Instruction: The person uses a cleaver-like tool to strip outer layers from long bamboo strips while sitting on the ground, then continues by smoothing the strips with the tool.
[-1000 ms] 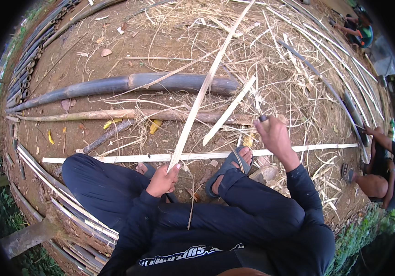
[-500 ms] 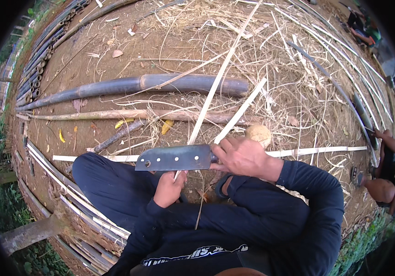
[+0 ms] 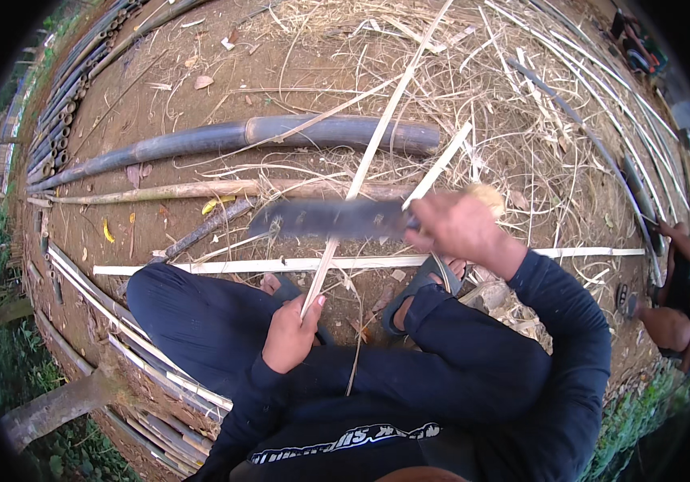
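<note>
Bare brown earth (image 3: pixel 144 116), littered with loose curled fibres (image 3: pixel 550 165), spreads out beyond the seated person's crossed legs, and a dark bamboo pole (image 3: pixel 176 149) lies across it. The left hand (image 3: pixel 290 336) is closed round the near end of a long pale strip (image 3: pixel 379 140), thumb laid along it; the strip slants away over the dark pole toward the top edge. The right hand (image 3: pixel 469 229) is blurred, its fingers curled round the handle of a broad dark knife (image 3: pixel 325 218), whose blade crosses above the strip between the hands and a second pale strip (image 3: pixel 369 263) lying on the ground. Whether the edge touches the held strip cannot be told. As a judgement, the main hazard is the left hand gripping the strip on the near side of the blade: a stroke drawn toward the body, or one skidding off a knot, could reach those fingers. A slackened left grip might let the strip roll, deflecting the edge toward the knee (image 3: pixel 160 293) or the right sandal (image 3: pixel 394 315).
</note>
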A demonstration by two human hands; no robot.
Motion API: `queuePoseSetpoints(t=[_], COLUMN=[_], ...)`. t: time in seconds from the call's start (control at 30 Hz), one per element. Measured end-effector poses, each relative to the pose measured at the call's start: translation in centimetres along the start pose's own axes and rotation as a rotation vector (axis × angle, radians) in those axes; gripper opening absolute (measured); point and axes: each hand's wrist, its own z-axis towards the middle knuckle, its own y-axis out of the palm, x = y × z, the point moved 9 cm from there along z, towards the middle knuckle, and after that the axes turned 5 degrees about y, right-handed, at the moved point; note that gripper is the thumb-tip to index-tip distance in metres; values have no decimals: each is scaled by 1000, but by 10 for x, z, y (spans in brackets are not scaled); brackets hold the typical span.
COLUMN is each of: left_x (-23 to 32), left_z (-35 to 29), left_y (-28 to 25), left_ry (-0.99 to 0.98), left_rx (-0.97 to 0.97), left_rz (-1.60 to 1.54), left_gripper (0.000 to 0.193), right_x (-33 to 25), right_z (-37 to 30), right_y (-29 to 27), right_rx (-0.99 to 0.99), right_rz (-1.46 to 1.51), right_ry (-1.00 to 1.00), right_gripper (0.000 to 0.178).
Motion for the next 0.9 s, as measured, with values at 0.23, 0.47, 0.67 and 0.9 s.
queuePoseSetpoints(t=[0.23,0.47,0.67,0.9], left_x=[-1,23,27,17], left_z=[-7,2,-1,-6], left_y=[0,-11,-13,-2], left_ry=[20,43,-5,-62], left_rx=[-4,39,-7,-67], left_rz=[27,110,64,-24], left_gripper=[37,33,33,30], right_x=[12,-12,20,21], right_z=[-1,-1,2,1], right_y=[3,-16,-18,-3], right_rx=[-108,-30,14,-103], right_rz=[34,129,-79,-37], right_ry=[162,3,59,112], right_gripper=[38,37,30,31])
